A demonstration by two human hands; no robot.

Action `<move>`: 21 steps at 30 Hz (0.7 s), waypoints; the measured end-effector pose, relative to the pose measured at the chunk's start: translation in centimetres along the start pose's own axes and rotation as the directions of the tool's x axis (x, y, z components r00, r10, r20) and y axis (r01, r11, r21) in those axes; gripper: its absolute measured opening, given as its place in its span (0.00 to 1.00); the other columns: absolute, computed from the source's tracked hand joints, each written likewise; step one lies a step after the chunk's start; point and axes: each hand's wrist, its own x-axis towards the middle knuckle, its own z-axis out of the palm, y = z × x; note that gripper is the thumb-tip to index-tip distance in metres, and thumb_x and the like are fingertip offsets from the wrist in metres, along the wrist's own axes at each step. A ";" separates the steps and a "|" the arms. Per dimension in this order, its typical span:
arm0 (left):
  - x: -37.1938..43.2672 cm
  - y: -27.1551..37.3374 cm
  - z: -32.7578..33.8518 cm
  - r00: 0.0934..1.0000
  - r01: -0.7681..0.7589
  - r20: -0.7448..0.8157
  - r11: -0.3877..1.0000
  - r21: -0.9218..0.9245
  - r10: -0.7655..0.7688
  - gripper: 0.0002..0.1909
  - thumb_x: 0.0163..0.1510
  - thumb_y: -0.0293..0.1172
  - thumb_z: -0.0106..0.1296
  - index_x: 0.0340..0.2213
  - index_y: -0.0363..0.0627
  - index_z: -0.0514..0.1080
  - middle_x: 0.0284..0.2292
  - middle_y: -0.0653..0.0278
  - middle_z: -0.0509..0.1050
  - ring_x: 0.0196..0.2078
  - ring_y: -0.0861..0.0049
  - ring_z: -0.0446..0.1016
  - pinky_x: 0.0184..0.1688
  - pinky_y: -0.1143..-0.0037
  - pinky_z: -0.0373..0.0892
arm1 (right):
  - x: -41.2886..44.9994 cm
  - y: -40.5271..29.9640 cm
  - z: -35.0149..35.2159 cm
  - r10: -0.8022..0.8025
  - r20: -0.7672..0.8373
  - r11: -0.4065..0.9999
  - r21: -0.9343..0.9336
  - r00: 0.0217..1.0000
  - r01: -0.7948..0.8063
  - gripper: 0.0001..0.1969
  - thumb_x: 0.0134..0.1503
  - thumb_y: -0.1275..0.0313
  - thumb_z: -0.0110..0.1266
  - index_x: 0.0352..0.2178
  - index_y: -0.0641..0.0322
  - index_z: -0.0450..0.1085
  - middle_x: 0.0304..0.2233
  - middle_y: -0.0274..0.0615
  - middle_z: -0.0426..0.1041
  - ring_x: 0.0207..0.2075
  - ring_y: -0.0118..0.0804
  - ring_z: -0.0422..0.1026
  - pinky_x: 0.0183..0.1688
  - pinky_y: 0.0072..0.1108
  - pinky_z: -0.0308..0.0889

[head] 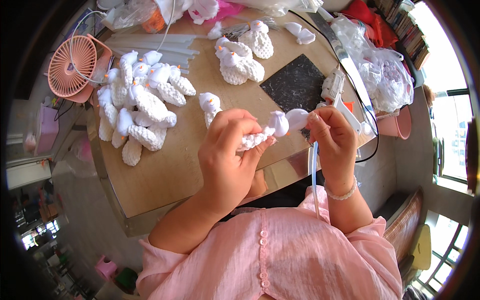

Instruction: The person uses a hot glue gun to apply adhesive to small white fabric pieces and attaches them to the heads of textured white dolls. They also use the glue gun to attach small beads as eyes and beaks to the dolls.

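Between its thumb and fingers, my left hand (228, 153) pinches the white crocheted body (255, 139) of a small snowman figure. Its white fabric head (279, 123), with a bit of orange nose showing, lies between my two hands. My right hand (333, 135) grips the end of the white fabric (297, 119) that extends from the head. A translucent glue stick (315, 180) hangs below my right hand; whether the fingers hold it is hidden. Behind my left hand lies another snowman (209, 103), partly covered.
A heap of snowmen (138, 101) lies at the left of the table, with more figures (240, 63) farther back. A white glue gun (333, 88) rests by a black mat (294, 80), its cord along the right edge. Glue sticks (150, 47) and a pink fan (73, 65) are back left.
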 end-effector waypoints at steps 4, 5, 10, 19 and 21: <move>0.0 0.1 0.1 0.989 -0.142 0.032 0.990 -0.002 0.142 0.14 0.37 0.12 0.58 0.28 0.41 0.71 0.30 0.61 0.71 0.28 0.72 0.72 0.25 0.76 0.68 | 0.8 0.8 -0.7 -0.222 0.095 0.972 -0.060 0.970 0.228 0.06 0.57 0.75 0.52 0.30 0.70 0.69 0.32 0.35 0.71 0.30 0.21 0.68 0.34 0.15 0.65; 0.0 0.0 0.1 0.989 -0.143 0.033 0.990 -0.005 0.144 0.14 0.37 0.12 0.58 0.28 0.41 0.71 0.30 0.61 0.71 0.28 0.72 0.72 0.25 0.76 0.68 | 0.8 0.9 -0.7 -0.278 0.118 0.960 -0.001 0.953 0.280 0.07 0.58 0.74 0.51 0.31 0.70 0.69 0.32 0.35 0.71 0.30 0.22 0.68 0.34 0.16 0.66; -0.1 0.1 0.1 0.970 -0.221 0.081 0.972 -0.076 0.227 0.17 0.33 0.10 0.54 0.29 0.40 0.72 0.30 0.61 0.70 0.27 0.70 0.71 0.27 0.76 0.67 | -0.2 -0.1 0.0 -0.003 0.221 0.948 0.310 0.975 -0.067 0.07 0.60 0.74 0.49 0.33 0.70 0.69 0.35 0.36 0.71 0.29 0.21 0.68 0.32 0.14 0.65; -0.1 0.3 -0.2 0.963 -0.208 0.164 0.977 -0.055 0.214 0.14 0.36 0.12 0.57 0.28 0.38 0.73 0.31 0.59 0.72 0.29 0.72 0.72 0.29 0.78 0.68 | 0.3 -0.7 -0.6 -0.076 0.211 0.997 0.031 0.975 0.071 0.05 0.57 0.79 0.51 0.33 0.70 0.71 0.31 0.36 0.72 0.29 0.23 0.69 0.32 0.14 0.65; -0.1 0.3 -0.3 0.961 -0.198 0.185 0.978 -0.062 0.206 0.14 0.36 0.12 0.57 0.28 0.38 0.73 0.31 0.59 0.71 0.29 0.72 0.72 0.28 0.78 0.68 | 0.8 -0.5 -0.9 -0.148 0.221 0.989 0.005 0.964 0.151 0.05 0.56 0.80 0.51 0.33 0.70 0.72 0.31 0.36 0.72 0.30 0.25 0.70 0.33 0.15 0.65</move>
